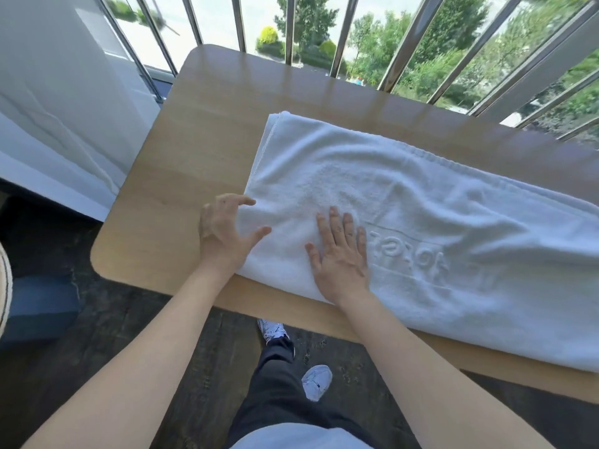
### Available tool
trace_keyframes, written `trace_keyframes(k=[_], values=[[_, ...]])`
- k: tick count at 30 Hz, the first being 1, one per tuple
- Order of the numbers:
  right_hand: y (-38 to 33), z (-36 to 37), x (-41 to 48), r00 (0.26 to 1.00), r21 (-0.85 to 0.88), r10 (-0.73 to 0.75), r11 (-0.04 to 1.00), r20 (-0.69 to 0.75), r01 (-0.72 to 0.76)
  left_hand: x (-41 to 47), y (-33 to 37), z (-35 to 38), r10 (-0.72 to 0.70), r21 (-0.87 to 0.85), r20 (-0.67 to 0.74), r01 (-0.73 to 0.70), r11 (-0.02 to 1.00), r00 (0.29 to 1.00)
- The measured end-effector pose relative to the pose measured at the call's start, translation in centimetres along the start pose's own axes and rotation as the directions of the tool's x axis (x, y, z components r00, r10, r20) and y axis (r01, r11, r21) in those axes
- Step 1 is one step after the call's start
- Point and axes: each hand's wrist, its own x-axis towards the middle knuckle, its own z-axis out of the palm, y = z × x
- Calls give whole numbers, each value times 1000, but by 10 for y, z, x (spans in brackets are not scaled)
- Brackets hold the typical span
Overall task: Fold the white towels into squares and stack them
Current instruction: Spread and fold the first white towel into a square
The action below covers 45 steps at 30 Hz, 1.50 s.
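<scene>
Directly under flat right hand (340, 254): white towel (421, 196).

Bare tabletop (201, 131) lies open to the left of the white towel (421, 222) and in a strip behind it. Metal railing bars (340, 34) close off the far edge. A white wall (48, 92) bounds the left side.

Bare forearms (136, 367) reach forward, side by side. Right hand (340, 257) lies flat, palm down, fingers straight and slightly spread. Left hand (227, 231) sits just beside it, fingers loosely curved, thumb out, gripping nothing.
</scene>
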Motion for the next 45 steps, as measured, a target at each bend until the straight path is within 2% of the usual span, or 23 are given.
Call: trace_keyframes(k=[3, 5, 9, 14, 17, 21, 25, 27, 31, 33, 37, 39, 43, 45], values=[[16, -5, 1, 998, 30, 68, 997, -16, -68, 10, 23, 29, 191, -14, 180, -192, 981, 965], [30, -9, 3, 996, 11, 81, 997, -40, -81, 14, 38, 53, 286, 35, 251, -304, 952, 925], [61, -16, 7, 972, 26, 221, 975, -83, -220, 21, 70, 94, 354, 116, 340, -412, 904, 871], [108, -28, -9, 875, 59, 468, 884, -124, -464, 16, 110, 137, 458, 128, 542, -607, 784, 705], [141, -40, -21, 830, 47, 545, 838, -119, -544, 6, 126, 155, 482, 121, 585, -658, 743, 652], [200, -60, -35, 805, -45, 582, 806, -119, -590, -4, 152, 176, 518, 85, 630, -714, 695, 578], [264, -80, -45, 727, -1, 665, 738, -169, -675, -6, 183, 201, 542, 30, 674, -751, 659, 502], [292, -88, -46, 700, 33, 693, 714, -174, -699, -7, 203, 218, 550, 28, 670, -758, 652, 498], [339, -94, -53, 681, 111, 703, 708, -206, -698, -4, 247, 253, 537, 30, 645, -721, 692, 543], [357, -91, -61, 687, 118, 677, 729, -262, -674, 3, 276, 277, 538, 30, 628, -708, 705, 563], [378, -78, -74, 733, 87, 592, 794, -335, -601, 11, 337, 330, 484, 98, 587, -650, 753, 649], [385, -70, -77, 727, 148, 583, 806, -363, -573, 11, 365, 357, 465, 112, 602, -646, 755, 649], [393, -59, -81, 695, 228, 586, 807, -417, -544, 16, 410, 403, 504, 35, 625, -666, 745, 596], [396, -55, -84, 694, 223, 570, 818, -440, -530, 18, 422, 418, 525, 20, 595, -664, 747, 608]])
